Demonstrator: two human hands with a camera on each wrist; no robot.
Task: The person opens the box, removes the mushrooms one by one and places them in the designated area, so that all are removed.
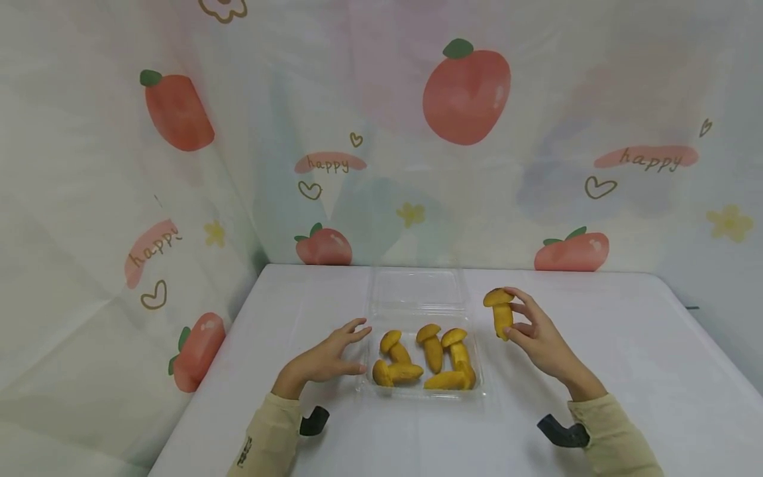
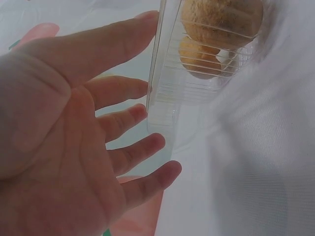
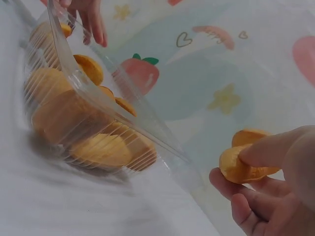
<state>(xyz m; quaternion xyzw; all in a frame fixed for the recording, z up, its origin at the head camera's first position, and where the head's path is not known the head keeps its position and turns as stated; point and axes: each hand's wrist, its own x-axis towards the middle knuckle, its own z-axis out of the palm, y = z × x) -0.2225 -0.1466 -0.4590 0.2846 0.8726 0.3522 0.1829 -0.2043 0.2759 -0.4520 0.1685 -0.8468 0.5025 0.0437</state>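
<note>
A clear plastic clamshell box [image 1: 417, 394] lies on the table with its lid [image 1: 417, 289] folded back. Inside it are several yellow mushrooms [image 1: 433, 351], some upright and some on their sides. My right hand [image 1: 539, 341] pinches another yellow mushroom [image 1: 503, 318] between thumb and fingers, cap up, above the table just right of the box. In the right wrist view that mushroom [image 3: 238, 164] is seen end-on. My left hand [image 1: 328, 354] is at the box's left side, fingers extended. In the left wrist view the thumb [image 2: 113, 44] reaches the box's rim [image 2: 162, 54].
A white table [image 1: 626, 344] carries the box. A patterned cloth with strawberries and lettering hangs behind [image 1: 465, 199] and along the left side. A black curved piece [image 1: 563, 434] sticks out at the right sleeve, and a similar one [image 1: 314, 422] at the left.
</note>
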